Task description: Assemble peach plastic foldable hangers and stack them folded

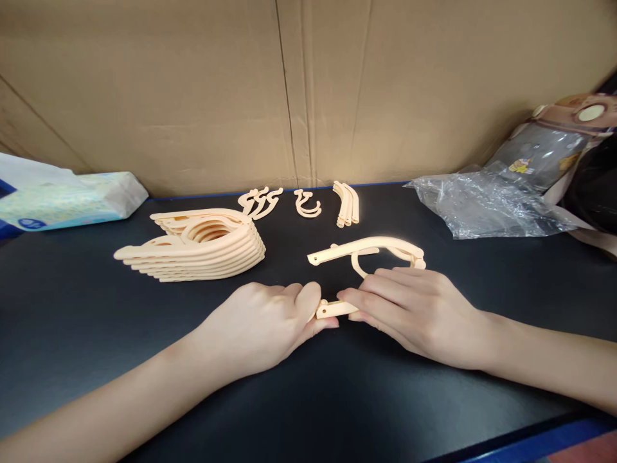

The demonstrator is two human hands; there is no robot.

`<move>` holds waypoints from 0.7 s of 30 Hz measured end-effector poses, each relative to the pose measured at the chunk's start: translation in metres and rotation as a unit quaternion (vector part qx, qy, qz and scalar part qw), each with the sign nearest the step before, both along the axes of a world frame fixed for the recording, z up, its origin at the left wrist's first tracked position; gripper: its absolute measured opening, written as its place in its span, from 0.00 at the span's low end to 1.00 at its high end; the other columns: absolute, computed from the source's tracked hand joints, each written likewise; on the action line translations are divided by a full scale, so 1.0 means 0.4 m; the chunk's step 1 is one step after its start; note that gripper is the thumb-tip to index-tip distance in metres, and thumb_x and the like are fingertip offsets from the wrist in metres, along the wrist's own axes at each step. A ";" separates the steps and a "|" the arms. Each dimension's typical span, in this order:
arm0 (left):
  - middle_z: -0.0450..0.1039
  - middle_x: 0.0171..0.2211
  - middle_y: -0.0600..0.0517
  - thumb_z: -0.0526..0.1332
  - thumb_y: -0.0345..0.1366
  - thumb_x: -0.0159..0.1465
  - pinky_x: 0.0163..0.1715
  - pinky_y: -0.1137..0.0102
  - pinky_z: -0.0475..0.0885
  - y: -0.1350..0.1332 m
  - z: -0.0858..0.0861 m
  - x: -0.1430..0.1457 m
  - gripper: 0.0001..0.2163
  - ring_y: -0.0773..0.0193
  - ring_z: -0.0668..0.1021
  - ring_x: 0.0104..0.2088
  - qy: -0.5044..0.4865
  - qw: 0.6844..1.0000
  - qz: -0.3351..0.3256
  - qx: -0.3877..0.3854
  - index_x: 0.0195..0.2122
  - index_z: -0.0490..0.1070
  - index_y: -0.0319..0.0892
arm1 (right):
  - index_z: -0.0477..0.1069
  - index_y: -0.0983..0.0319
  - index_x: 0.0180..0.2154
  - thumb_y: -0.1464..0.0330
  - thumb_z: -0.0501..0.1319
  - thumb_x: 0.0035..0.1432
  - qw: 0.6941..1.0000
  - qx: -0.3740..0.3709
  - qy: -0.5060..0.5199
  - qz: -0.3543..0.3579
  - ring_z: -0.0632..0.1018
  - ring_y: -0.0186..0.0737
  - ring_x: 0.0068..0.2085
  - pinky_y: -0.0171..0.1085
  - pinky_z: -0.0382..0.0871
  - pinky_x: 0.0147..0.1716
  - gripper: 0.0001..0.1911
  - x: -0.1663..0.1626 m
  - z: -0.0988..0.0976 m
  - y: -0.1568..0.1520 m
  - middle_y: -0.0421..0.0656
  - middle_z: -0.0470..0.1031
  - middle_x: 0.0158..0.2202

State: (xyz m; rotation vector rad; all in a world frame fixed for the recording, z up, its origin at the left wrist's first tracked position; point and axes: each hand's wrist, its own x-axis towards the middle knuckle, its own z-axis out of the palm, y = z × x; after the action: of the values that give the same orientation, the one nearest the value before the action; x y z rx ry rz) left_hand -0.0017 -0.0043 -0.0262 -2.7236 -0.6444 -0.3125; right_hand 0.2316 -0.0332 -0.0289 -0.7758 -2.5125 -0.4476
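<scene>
Gripping: cream plastic folding hanger (369, 244); left fingers (309, 301) closed at near arm's tip, right fingers (385, 292) around that arm
Hanger look: curved arms, pierced left tips
Hanger place: over black desk (289, 415), right of cream hanger stack (241, 247)

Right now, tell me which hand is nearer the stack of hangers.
Left. The left hand is close in front of the stack, toward its right; the right hand is farther off to the right.

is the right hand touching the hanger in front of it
Touching: the head view shows the right hand gripping the near bar of the hanger, one end poking out.
</scene>
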 end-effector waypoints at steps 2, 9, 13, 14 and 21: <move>0.63 0.17 0.57 0.38 0.42 0.75 0.15 0.69 0.52 0.000 0.004 0.000 0.21 0.67 0.71 0.14 0.009 1.000 -0.001 0.021 0.27 0.58 0.42 | 0.75 0.66 0.39 0.69 0.52 0.70 1.000 -0.008 0.003 0.002 0.67 0.33 0.25 0.36 0.59 0.25 0.13 0.001 0.000 -0.001 0.38 0.69 0.25; 0.61 0.16 0.57 0.39 0.40 0.75 0.14 0.67 0.52 -0.003 0.016 -0.001 0.21 0.65 0.69 0.13 0.034 0.994 -0.012 0.108 0.25 0.59 0.43 | 0.74 0.67 0.40 0.70 0.53 0.69 0.999 -0.038 0.006 0.011 0.70 0.34 0.25 0.35 0.64 0.26 0.12 0.001 0.002 -0.004 0.40 0.70 0.26; 0.61 0.16 0.57 0.41 0.39 0.75 0.15 0.67 0.52 0.000 0.017 0.002 0.21 0.66 0.68 0.13 0.043 0.990 -0.015 0.133 0.25 0.58 0.43 | 0.74 0.67 0.40 0.70 0.51 0.70 0.998 -0.057 0.013 0.009 0.72 0.35 0.26 0.35 0.66 0.27 0.14 0.003 0.005 -0.006 0.41 0.73 0.27; 0.60 0.16 0.57 0.42 0.39 0.75 0.15 0.68 0.53 0.001 0.017 0.002 0.21 0.66 0.67 0.13 0.042 0.989 -0.016 0.141 0.24 0.58 0.43 | 0.74 0.67 0.40 0.69 0.50 0.70 0.998 -0.060 0.017 0.010 0.73 0.35 0.27 0.35 0.67 0.28 0.15 0.004 0.005 -0.006 0.42 0.73 0.27; 0.59 0.18 0.58 0.47 0.40 0.74 0.18 0.69 0.54 0.002 0.012 -0.004 0.19 0.67 0.65 0.16 0.018 0.987 -0.029 0.155 0.25 0.59 0.42 | 0.74 0.66 0.39 0.69 0.51 0.70 0.997 -0.067 0.020 0.015 0.72 0.34 0.26 0.34 0.66 0.27 0.14 0.003 0.004 -0.001 0.41 0.73 0.27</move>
State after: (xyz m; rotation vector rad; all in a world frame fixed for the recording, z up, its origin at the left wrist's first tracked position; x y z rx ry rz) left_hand -0.0034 -0.0033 -0.0214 -2.4465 -0.4644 -0.3439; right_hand 0.2327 -0.0336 -0.0273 -0.7886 -2.5325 -0.2535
